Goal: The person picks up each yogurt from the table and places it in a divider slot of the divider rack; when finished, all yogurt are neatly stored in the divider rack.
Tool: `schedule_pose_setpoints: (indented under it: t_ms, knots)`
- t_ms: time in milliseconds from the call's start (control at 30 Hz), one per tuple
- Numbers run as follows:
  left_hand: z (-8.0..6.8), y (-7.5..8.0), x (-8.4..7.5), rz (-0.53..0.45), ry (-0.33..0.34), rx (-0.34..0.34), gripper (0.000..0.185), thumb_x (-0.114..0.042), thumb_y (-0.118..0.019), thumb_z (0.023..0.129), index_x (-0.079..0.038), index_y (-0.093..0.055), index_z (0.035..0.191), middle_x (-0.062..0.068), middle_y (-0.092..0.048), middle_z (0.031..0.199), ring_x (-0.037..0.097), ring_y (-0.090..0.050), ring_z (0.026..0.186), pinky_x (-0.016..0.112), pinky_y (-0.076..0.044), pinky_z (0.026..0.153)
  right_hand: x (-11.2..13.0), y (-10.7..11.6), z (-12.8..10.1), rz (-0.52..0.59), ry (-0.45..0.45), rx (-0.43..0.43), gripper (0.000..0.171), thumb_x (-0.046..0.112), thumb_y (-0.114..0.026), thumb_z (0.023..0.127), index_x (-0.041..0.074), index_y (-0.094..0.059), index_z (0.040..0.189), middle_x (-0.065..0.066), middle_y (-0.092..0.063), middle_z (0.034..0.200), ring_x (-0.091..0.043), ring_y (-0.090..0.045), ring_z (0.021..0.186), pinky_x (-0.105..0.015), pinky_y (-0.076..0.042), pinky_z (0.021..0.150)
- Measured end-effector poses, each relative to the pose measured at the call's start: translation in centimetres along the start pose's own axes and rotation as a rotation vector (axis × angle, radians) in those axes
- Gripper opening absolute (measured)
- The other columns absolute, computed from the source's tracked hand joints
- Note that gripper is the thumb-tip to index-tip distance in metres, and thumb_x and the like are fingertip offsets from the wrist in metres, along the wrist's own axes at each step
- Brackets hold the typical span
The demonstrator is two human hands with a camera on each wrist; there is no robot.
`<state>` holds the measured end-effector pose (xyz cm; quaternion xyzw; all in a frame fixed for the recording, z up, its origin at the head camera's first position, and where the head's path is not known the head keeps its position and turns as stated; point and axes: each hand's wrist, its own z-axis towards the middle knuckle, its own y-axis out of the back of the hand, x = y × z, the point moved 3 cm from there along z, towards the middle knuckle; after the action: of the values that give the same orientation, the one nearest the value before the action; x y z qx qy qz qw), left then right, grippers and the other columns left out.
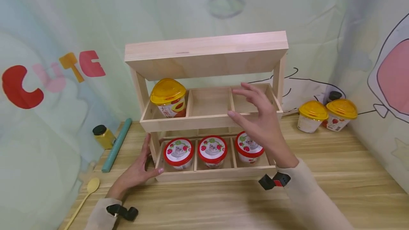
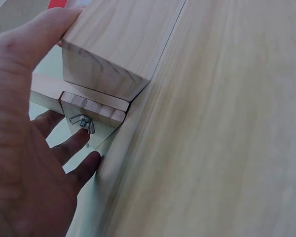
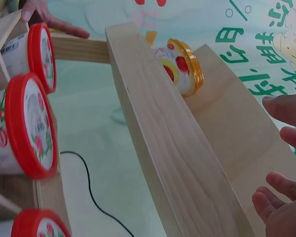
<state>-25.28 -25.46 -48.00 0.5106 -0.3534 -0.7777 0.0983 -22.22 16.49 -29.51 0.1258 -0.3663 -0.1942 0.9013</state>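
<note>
A two-tier wooden display rack (image 1: pixel 211 120) with a slanted top board stands on the table. My left hand (image 1: pixel 135 171) grips its lower left corner, thumb at the front edge. In the left wrist view, the fingers (image 2: pixel 71 148) reach round the side by a wing nut (image 2: pixel 83 122). My right hand (image 1: pixel 260 120) hovers before the upper tier's right compartments, fingers spread, nothing held. A cup with a yellow lid (image 1: pixel 168 97) sits in the upper left compartment. Below, red-rimmed cups fill the left (image 1: pixel 179 152), middle (image 1: pixel 212 150) and right (image 1: pixel 249 146) compartments, the last partly hidden by my right hand.
Two yellow-lidded cups (image 1: pixel 312 116) (image 1: pixel 340 114) stand on the table at right, with a black-capped container (image 1: pixel 334 96) behind. To the left lie a teal rod (image 1: pixel 116 146), a small yellow jar (image 1: pixel 103 137) with black lid and a yellow spoon (image 1: pixel 92 185). Printed curtains surround the table.
</note>
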Motion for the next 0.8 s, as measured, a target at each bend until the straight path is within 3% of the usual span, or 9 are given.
schedule_pose_setpoints:
  t_ms: [367, 500, 633, 800]
  knots:
    - [0.0, 0.1, -0.1, -0.002, 0.025, 0.002, 0.138, -0.017, -0.086, 0.088, -0.033, 0.025, 0.169, 0.031, -0.024, 0.176, 0.066, -0.025, 0.155, 0.089, -0.023, 0.116, -2.7, 4.1, -2.0, -0.086, -0.076, -0.134, 0.051, 0.011, -0.083, 0.092, 0.012, -0.068, 0.142, -0.005, -0.050, 0.167, -0.024, -0.038, 0.160, -0.062, -0.042, 0.124]
    - [0.0, 0.1, -0.1, 0.002, 0.036, 0.001, 0.138, -0.019, -0.086, 0.088, -0.034, 0.025, 0.169, 0.030, -0.024, 0.176, 0.065, -0.025, 0.155, 0.089, -0.023, 0.116, -4.0, 5.5, -2.5, -0.126, -0.113, -0.164, 0.051, 0.013, -0.082, 0.093, 0.012, -0.068, 0.142, -0.006, -0.050, 0.166, -0.025, -0.040, 0.158, -0.037, -0.041, 0.125]
    - [0.0, 0.0, 0.0, -0.007, 0.024, -0.001, 0.138, -0.017, -0.086, 0.088, -0.033, 0.025, 0.169, 0.031, -0.024, 0.176, 0.066, -0.026, 0.155, 0.089, -0.024, 0.116, -5.5, 7.0, -3.2, -0.171, -0.159, -0.195, 0.051, 0.016, -0.082, 0.094, 0.012, -0.067, 0.142, -0.005, -0.050, 0.166, -0.026, -0.043, 0.155, -0.011, -0.036, 0.116]
    - [0.0, -0.1, 0.1, -0.001, 0.017, -0.005, 0.139, -0.017, -0.086, 0.087, -0.034, 0.024, 0.169, 0.031, -0.026, 0.175, 0.065, -0.028, 0.154, 0.089, -0.025, 0.115, -7.3, 9.2, -4.0, -0.236, -0.234, -0.217, 0.050, 0.023, -0.080, 0.097, 0.017, -0.066, 0.145, -0.001, -0.049, 0.168, -0.029, -0.044, 0.153, -0.014, -0.038, 0.117]
